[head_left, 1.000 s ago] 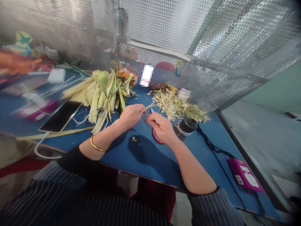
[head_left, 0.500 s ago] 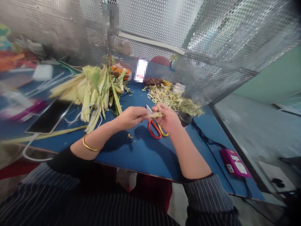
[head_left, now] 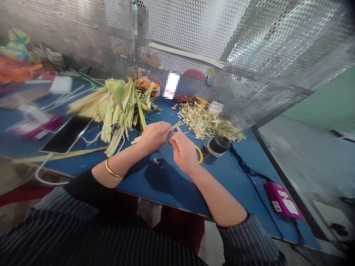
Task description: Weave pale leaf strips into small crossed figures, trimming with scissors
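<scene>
Husk strip is pinched by the left hand above the blue table; the right hand is bunched narrowly nearby, its finger contents indiscernible.

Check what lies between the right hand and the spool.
In the head view, a yellow scissor handle shows between the right hand and the spool; the hand hides part of the scissors.
</scene>
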### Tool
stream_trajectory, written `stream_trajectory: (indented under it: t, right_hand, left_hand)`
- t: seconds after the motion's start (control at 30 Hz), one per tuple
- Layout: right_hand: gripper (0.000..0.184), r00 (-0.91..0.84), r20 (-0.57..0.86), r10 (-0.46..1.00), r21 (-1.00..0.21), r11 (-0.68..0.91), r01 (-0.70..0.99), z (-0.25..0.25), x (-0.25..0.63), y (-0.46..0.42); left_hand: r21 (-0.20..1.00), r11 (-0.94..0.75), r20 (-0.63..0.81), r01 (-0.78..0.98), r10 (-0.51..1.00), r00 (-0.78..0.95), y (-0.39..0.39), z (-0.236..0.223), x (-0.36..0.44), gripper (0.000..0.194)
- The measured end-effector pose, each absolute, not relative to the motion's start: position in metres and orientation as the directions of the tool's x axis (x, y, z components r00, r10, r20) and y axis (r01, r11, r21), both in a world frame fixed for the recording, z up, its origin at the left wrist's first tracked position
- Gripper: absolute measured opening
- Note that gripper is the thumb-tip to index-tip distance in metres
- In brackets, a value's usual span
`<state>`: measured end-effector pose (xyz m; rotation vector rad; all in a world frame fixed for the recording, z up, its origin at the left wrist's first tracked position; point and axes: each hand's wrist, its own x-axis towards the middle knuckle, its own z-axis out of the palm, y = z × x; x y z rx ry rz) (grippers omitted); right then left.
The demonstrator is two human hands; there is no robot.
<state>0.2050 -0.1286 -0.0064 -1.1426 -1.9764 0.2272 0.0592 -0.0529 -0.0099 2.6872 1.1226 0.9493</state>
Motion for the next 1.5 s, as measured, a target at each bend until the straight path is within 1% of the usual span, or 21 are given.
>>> stream_trajectory:
  t: [0.07,0.13,0.17,0.23,0.3,0.37,0.47,0.57,0.67,0.73,0.83,0.9,0.93,0.97,1.03,1.13,1.23,1.3,1.33,1.4,1.5]
  right_hand:
    - [0.014,-0.272,0.51,0.816,-0.518,0.544,0.66,-0.001,0.211,-0.126]
    - [0.013,-0.259,0.428,0.866,-0.631,0.491,0.6,0.004,0.22,-0.121]
    - [0.012,-0.248,0.373,0.894,-0.724,0.447,0.526,0.005,0.226,-0.118]
    - [0.013,-0.228,0.256,0.939,-0.902,0.317,0.293,0.005,0.236,-0.11]
    - [0.018,-0.197,0.16,0.967,-0.986,0.167,0.022,0.0,0.242,-0.103]
    - [0.022,-0.142,0.096,0.985,-0.98,0.069,-0.186,-0.007,0.243,-0.098]
    - [0.022,-0.073,0.077,0.994,-0.947,0.05,-0.317,-0.015,0.236,-0.094]
    - [0.018,-0.02,0.157,0.987,-0.954,0.147,-0.263,-0.019,0.224,-0.098]
    - [0.014,0.085,0.329,0.941,-0.944,0.326,0.045,-0.018,0.216,-0.106]
    - [0.015,0.098,0.464,0.88,-0.844,0.406,0.352,-0.018,0.214,-0.112]
    - [0.016,-0.052,0.601,0.798,-0.551,0.46,0.696,-0.016,0.214,-0.12]
    - [0.014,-0.188,0.615,0.765,-0.386,0.501,0.774,-0.013,0.215,-0.122]
    - [0.013,-0.231,0.615,0.754,-0.344,0.52,0.782,-0.01,0.216,-0.122]
    - [0.013,-0.248,0.616,0.747,-0.334,0.533,0.777,-0.007,0.217,-0.122]
    - [0.013,-0.219,0.608,0.763,-0.405,0.536,0.741,-0.002,0.223,-0.118]
    - [0.011,-0.102,0.483,0.87,-0.688,0.448,0.571,0.0,0.236,-0.108]
    - [0.01,0.02,0.254,0.967,-0.944,0.243,0.224,-0.007,0.245,-0.097]
    - [0.012,0.038,0.167,0.985,-0.983,0.164,0.083,-0.012,0.245,-0.095]
    - [0.013,0.038,0.16,0.986,-0.984,0.156,0.081,-0.014,0.243,-0.095]
    - [0.012,0.036,0.206,0.978,-0.962,0.195,0.192,-0.014,0.235,-0.099]
    - [0.012,0.008,0.407,0.913,-0.831,0.367,0.417,-0.009,0.223,-0.11]
  left_hand:
    - [0.185,-0.756,0.421,0.628,0.638,0.644,-0.053,-0.01,0.058,0.026]
    - [0.127,-0.822,0.308,0.555,0.565,0.766,-0.054,-0.009,0.057,0.022]
    - [0.141,-0.862,0.257,0.487,0.507,0.823,-0.056,-0.008,0.057,0.021]
    - [0.267,-0.905,0.21,0.331,0.39,0.897,-0.06,-0.003,0.057,0.02]
    - [0.451,-0.869,0.248,0.201,0.339,0.908,-0.064,0.003,0.057,0.021]
    - [0.581,-0.798,0.313,0.163,0.404,0.86,-0.066,0.008,0.057,0.023]
    - [0.671,-0.701,0.388,0.243,0.611,0.69,-0.065,0.011,0.057,0.026]
    - [0.679,-0.656,0.432,0.329,0.72,0.543,-0.063,0.008,0.058,0.025]
    - [0.642,-0.656,0.449,0.396,0.741,0.498,-0.062,0.004,0.06,0.024]
    - [0.597,-0.663,0.453,0.451,0.743,0.493,-0.062,0.0,0.062,0.024]
    - [0.481,-0.668,0.435,0.568,0.744,0.508,-0.059,-0.004,0.062,0.026]
    - [0.371,-0.687,0.406,0.625,0.725,0.556,-0.057,-0.007,0.061,0.027]
    - [0.316,-0.71,0.381,0.629,0.702,0.602,-0.056,-0.009,0.06,0.027]
    - [0.272,-0.746,0.347,0.608,0.665,0.661,-0.055,-0.009,0.059,0.025]
    - [0.258,-0.828,0.27,0.499,0.557,0.785,-0.055,-0.007,0.057,0.021]
    - [0.447,-0.852,0.241,0.274,0.41,0.88,-0.058,0.001,0.054,0.02]
    - [0.712,-0.685,0.267,0.158,0.471,0.841,-0.061,0.01,0.053,0.022]
    - [0.862,-0.492,0.235,0.125,0.605,0.761,-0.062,0.012,0.054,0.023]
    - [0.919,-0.381,0.202,0.102,0.676,0.708,-0.062,0.012,0.055,0.023]
    - [0.986,-0.166,0.117,0.028,0.796,0.594,-0.061,0.008,0.058,0.019]
    - [0.996,0.071,-0.032,-0.061,0.871,0.49,-0.059,0.002,0.063,0.016]
